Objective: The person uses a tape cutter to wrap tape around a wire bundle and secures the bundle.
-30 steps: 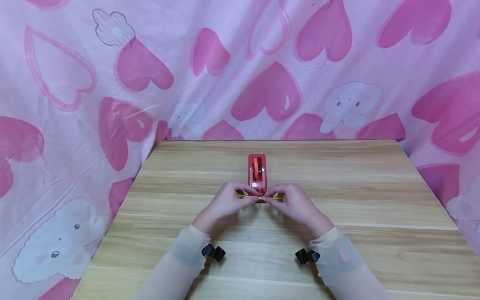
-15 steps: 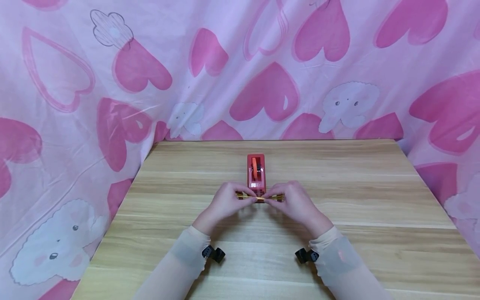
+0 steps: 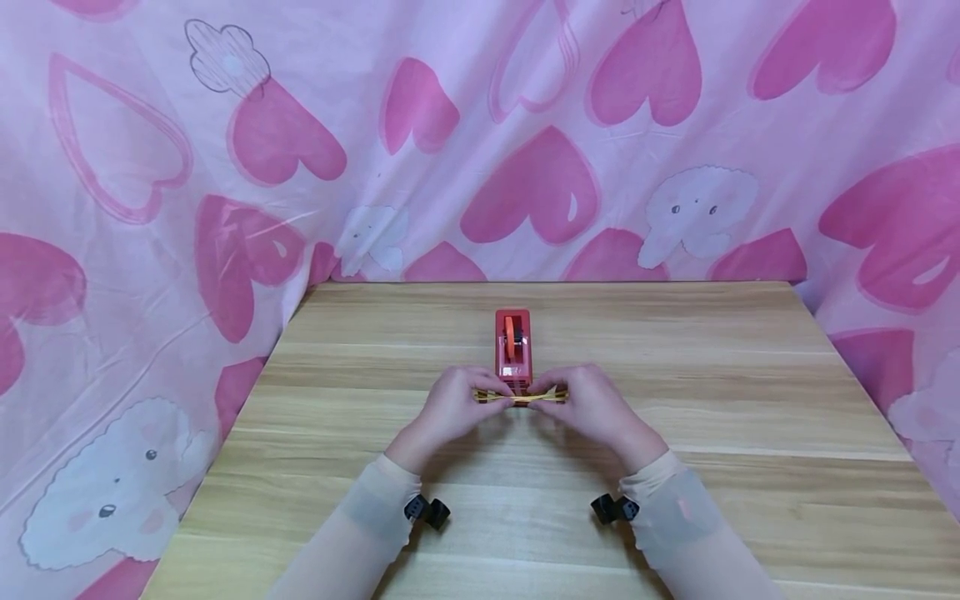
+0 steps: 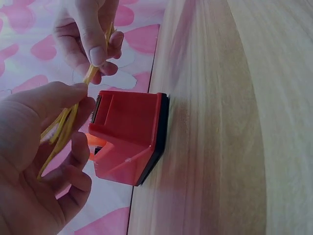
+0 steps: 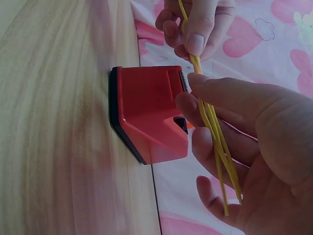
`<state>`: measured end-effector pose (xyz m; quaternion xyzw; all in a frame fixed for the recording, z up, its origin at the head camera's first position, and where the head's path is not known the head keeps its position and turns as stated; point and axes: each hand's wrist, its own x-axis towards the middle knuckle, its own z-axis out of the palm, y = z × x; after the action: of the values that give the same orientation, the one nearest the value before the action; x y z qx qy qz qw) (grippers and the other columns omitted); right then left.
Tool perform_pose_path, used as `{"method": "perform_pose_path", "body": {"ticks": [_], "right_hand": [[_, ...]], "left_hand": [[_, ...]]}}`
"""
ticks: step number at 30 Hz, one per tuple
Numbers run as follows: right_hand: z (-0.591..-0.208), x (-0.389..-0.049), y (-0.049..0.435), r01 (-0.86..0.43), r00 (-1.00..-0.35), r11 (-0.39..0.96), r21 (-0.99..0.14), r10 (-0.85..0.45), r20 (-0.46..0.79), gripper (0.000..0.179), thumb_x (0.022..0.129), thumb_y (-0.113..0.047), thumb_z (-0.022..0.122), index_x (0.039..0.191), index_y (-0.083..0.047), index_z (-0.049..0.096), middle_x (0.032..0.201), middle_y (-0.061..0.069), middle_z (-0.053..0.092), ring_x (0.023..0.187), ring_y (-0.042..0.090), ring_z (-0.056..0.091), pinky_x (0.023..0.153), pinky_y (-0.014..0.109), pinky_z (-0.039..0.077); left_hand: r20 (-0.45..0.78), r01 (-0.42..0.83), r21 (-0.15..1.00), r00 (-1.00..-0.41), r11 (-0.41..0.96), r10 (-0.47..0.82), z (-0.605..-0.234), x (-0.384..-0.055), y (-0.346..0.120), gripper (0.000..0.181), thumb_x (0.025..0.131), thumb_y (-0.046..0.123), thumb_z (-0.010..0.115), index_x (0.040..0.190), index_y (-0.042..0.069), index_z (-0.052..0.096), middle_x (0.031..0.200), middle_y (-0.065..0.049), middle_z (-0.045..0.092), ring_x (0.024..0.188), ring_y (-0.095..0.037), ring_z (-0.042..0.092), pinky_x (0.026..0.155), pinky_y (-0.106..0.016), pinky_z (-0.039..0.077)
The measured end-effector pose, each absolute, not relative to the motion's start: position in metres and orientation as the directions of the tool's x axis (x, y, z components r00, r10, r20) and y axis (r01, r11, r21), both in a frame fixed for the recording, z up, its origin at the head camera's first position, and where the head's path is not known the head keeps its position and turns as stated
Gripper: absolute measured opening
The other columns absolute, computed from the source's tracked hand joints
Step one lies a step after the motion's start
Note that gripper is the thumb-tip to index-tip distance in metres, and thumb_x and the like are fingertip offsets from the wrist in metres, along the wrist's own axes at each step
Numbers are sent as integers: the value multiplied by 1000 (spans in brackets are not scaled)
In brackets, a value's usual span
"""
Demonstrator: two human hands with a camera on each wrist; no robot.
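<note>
A bundle of thin yellow strands (image 5: 215, 128) runs between my two hands, its loose lengths fanning out across both palms. My left hand (image 3: 459, 403) pinches the bundle near its middle between thumb and fingers. Close beside it, my right hand (image 3: 590, 404) pinches the same bundle, the two sets of fingertips almost meeting. Just beyond the hands stands a red tape dispenser (image 3: 513, 346) with an orange roll (image 3: 509, 337) inside. In the wrist views, the dispenser's toothed cutter (image 5: 184, 81) is right by the fingertips. Whether the strands touch the cutter, I cannot tell.
The dispenser stands on a wood-grain table (image 3: 675, 358). A pink curtain (image 3: 480, 150) with hearts hangs behind the table and along its sides. Each wrist carries a small black camera, one on the left (image 3: 427, 510) and one on the right (image 3: 615, 508).
Both hands keep pinching the bundle in nearly the same place at the dispenser's front, with only very slight shifts. The dispenser stays where it was.
</note>
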<state>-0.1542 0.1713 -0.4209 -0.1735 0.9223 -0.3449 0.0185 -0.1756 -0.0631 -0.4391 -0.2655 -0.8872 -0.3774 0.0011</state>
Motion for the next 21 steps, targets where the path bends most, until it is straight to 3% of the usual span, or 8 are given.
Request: {"method": "perform_pose_path", "body": {"ticks": [12,21], "right_hand": [[-419,-158,175,-292,-919,678,-675,-394,2,14,89,-26,83,103,-28,81,101,-11,78,83,9,64,79,33,55],[-421,-163,176,-253,-909,625,-738,-415,-41,6,93,-32,78,99,-31,79,97,-12,76,83,15,61,75,32,51]], "left_hand": [[316,571,635,-807,521,499,-440,-173,-66,8,89,19,83,96,22,84,93,10,76,80,-4,64,68,-22,48],[494,727,460,-686,509,534,-442,-172,-69,9,85,17,87,92,21,85,91,9,77,87,-8,68,81,-29,56]]}}
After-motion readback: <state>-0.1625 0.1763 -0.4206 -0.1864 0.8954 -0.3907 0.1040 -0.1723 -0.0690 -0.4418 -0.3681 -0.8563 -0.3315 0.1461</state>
